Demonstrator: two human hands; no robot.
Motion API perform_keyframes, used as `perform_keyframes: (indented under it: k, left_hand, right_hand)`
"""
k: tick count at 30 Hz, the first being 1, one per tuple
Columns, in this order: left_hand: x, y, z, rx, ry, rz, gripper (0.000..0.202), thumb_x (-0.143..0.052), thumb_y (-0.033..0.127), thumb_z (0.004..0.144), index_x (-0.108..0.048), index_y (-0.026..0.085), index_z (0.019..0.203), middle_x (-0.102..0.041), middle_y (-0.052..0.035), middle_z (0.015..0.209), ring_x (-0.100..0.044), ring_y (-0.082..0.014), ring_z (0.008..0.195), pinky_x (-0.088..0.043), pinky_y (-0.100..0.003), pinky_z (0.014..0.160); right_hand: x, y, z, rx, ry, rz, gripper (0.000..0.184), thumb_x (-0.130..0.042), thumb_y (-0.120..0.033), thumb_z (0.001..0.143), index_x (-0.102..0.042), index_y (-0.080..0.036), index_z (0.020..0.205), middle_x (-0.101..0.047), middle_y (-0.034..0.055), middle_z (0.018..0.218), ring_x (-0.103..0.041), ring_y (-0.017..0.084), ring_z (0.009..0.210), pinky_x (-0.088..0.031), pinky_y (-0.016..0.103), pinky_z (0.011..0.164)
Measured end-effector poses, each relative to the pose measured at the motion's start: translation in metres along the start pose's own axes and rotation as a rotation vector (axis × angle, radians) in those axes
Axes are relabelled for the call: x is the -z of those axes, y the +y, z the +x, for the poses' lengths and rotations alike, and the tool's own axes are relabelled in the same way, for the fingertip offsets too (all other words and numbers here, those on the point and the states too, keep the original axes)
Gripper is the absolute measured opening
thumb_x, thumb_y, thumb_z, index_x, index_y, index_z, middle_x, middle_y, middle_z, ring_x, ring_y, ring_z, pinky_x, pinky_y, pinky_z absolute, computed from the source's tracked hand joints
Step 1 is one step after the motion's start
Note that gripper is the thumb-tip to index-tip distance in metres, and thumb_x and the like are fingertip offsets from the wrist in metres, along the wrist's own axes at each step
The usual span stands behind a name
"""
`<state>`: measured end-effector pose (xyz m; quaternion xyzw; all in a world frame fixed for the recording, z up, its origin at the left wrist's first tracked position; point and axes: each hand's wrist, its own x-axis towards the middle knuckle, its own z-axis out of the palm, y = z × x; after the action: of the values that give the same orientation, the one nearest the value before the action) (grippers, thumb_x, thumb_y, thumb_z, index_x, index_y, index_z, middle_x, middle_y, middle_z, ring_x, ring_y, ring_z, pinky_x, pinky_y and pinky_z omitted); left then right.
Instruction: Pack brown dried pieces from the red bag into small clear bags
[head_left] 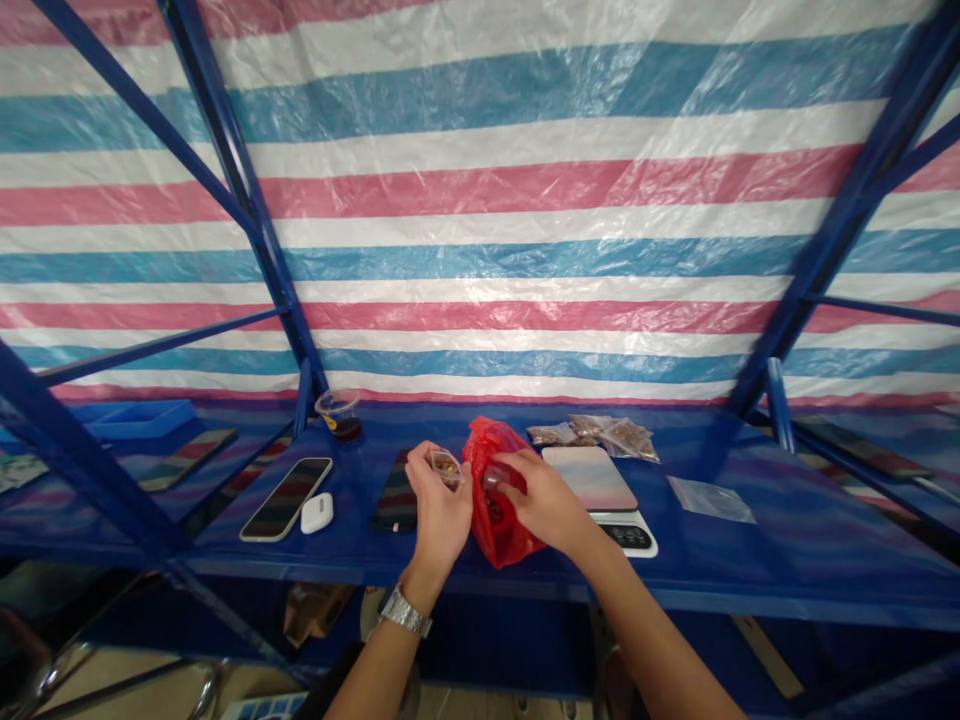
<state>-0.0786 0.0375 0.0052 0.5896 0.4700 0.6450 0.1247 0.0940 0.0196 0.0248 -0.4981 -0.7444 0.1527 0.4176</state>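
My left hand [437, 512] is closed around a small clear plastic bag [445, 466] with brownish bits in it, its mouth facing up. Just to the right lies a crumpled red plastic bag [501, 545], open at the top. My right hand [553, 502] reaches into the opening of this red bag, fingers bent together around something shiny and see-through that I cannot make out. Beside that hand is a white kitchen scale [589, 478] with a black control panel. Behind the scale lie several filled clear bags [600, 435].
A flat clear bag [711, 499] lies at the right. On the left are a phone [286, 500], a white earbud case [317, 513], a dark flat object [396, 495] and a plastic cup [340, 415] of dark liquid. Blue shelf posts [259, 215] flank the blue shelf [750, 570].
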Motion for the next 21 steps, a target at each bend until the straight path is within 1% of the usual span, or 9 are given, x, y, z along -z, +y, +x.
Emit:
perform_keyframes:
  k: [1,3,5,8,10,12,15,18,21]
  left_hand:
    - [0.001,0.001,0.001,-0.005,0.001,0.011,0.036,-0.07,0.019,0.084,-0.045,0.022,0.11,-0.049,-0.0029,0.103,-0.053,-0.0176,0.092,-0.048,-0.035,0.085]
    - [0.004,0.003,0.002,0.004,-0.016,-0.01,0.035,-0.066,0.018,0.086,-0.044,0.023,0.112,-0.048,-0.0038,0.105,-0.053,-0.0181,0.094,-0.048,-0.036,0.086]
    - [0.005,0.005,0.0,0.013,-0.064,-0.064,0.033,-0.062,0.014,0.086,-0.044,0.023,0.112,-0.05,-0.0036,0.103,-0.054,-0.0176,0.092,-0.048,-0.034,0.085]
    - [0.005,0.006,-0.004,0.004,-0.15,-0.096,0.038,-0.058,0.006,0.08,-0.046,0.023,0.112,-0.053,-0.0032,0.102,-0.056,-0.0174,0.092,-0.048,-0.033,0.084]
    - [0.004,0.005,-0.007,-0.006,-0.176,-0.063,0.041,-0.059,0.005,0.079,-0.048,0.023,0.115,-0.055,-0.0039,0.105,-0.057,-0.0186,0.096,-0.049,-0.035,0.087]
    - [0.004,0.006,-0.007,-0.017,-0.165,0.013,0.042,-0.064,0.011,0.081,-0.05,0.024,0.119,-0.056,-0.0055,0.11,-0.057,-0.0214,0.102,-0.049,-0.039,0.09]
    - [0.005,0.011,-0.005,-0.065,-0.167,0.143,0.051,-0.071,0.02,0.082,-0.05,0.025,0.129,-0.058,-0.0077,0.117,-0.056,-0.026,0.11,-0.048,-0.044,0.096]
    - [0.007,0.018,-0.006,-0.159,-0.278,0.173,0.053,-0.069,0.02,0.086,-0.049,0.027,0.135,-0.06,-0.008,0.122,-0.055,-0.0267,0.115,-0.048,-0.045,0.101]
    - [0.006,0.022,-0.011,-0.192,-0.393,0.135,0.051,-0.062,0.018,0.092,-0.046,0.028,0.139,-0.06,-0.0083,0.123,-0.054,-0.0252,0.116,-0.049,-0.043,0.102]
  right_hand:
    - [0.0,-0.004,-0.001,0.025,0.006,-0.002,0.036,-0.061,-0.011,0.089,-0.068,-0.022,0.122,-0.067,0.0099,0.119,-0.064,0.025,0.111,-0.048,0.042,0.104]
    - [0.002,-0.018,-0.002,0.101,0.066,0.01,0.032,-0.06,-0.015,0.093,-0.066,-0.023,0.123,-0.066,0.0091,0.12,-0.063,0.024,0.114,-0.047,0.042,0.104]
    - [0.004,-0.035,-0.003,0.183,0.096,0.042,0.027,-0.061,-0.019,0.095,-0.066,-0.025,0.12,-0.066,0.007,0.118,-0.062,0.022,0.112,-0.049,0.038,0.101]
    - [0.002,-0.052,-0.004,0.254,0.031,0.042,0.019,-0.062,-0.018,0.095,-0.068,-0.027,0.111,-0.068,0.0042,0.109,-0.065,0.02,0.102,-0.051,0.034,0.093]
    - [-0.002,-0.054,-0.005,0.258,0.037,0.024,0.017,-0.057,-0.015,0.097,-0.07,-0.025,0.104,-0.07,0.0036,0.101,-0.066,0.019,0.095,-0.052,0.033,0.089]
    - [-0.003,-0.049,-0.004,0.242,0.093,0.044,0.02,-0.053,-0.013,0.098,-0.07,-0.024,0.097,-0.07,0.0035,0.097,-0.066,0.019,0.092,-0.051,0.032,0.087]
    - [0.002,-0.04,-0.001,0.217,0.178,0.122,0.02,-0.055,-0.011,0.096,-0.07,-0.024,0.091,-0.07,0.0024,0.095,-0.067,0.018,0.091,-0.05,0.031,0.086]
    - [0.011,-0.038,0.0,0.178,0.237,0.155,0.018,-0.057,-0.01,0.092,-0.069,-0.023,0.086,-0.07,0.0019,0.091,-0.066,0.018,0.089,-0.049,0.03,0.082]
    - [0.016,-0.045,-0.003,0.14,0.198,0.176,0.016,-0.057,-0.012,0.092,-0.067,-0.022,0.085,-0.069,0.0017,0.088,-0.064,0.018,0.082,-0.049,0.029,0.075]
